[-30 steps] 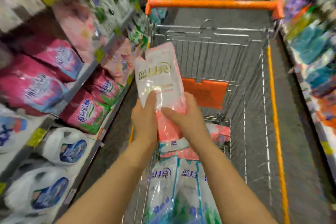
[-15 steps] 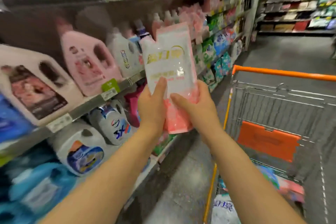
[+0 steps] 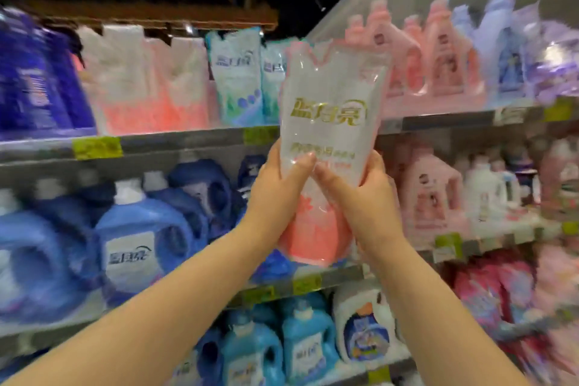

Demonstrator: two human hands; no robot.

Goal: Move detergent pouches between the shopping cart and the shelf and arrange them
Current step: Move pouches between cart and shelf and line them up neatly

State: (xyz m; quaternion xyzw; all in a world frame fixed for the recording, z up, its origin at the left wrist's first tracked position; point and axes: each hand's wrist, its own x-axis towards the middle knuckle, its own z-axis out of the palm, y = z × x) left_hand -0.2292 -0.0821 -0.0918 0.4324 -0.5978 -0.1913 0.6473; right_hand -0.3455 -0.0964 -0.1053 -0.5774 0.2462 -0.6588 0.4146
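1. A white-and-pink detergent pouch (image 3: 329,147) is being held up in front of the shelf (image 3: 175,142), standing upright with its long axis vertical, leaning slightly to the right at the top.
2. Its notched top edge is pointing up, level with the goods on the upper tier; its pink bottom end is pointing down, near the edge of the tier below.
3. Its printed face, with gold lettering, is facing the camera.
4. The left hand (image 3: 279,178) is gripping the pouch's left edge, thumb pressing across the front.
5. The right hand (image 3: 365,188) is clasping the right edge, its thumb meeting the left thumb near the middle of the pouch.
6. Behind it, more pink pouches (image 3: 147,84) and teal pouches (image 3: 236,78) are standing upright on the upper tier.
7. Blue jugs (image 3: 138,244) are sitting on the tier below to the left, pink jugs (image 3: 429,194) to the right.
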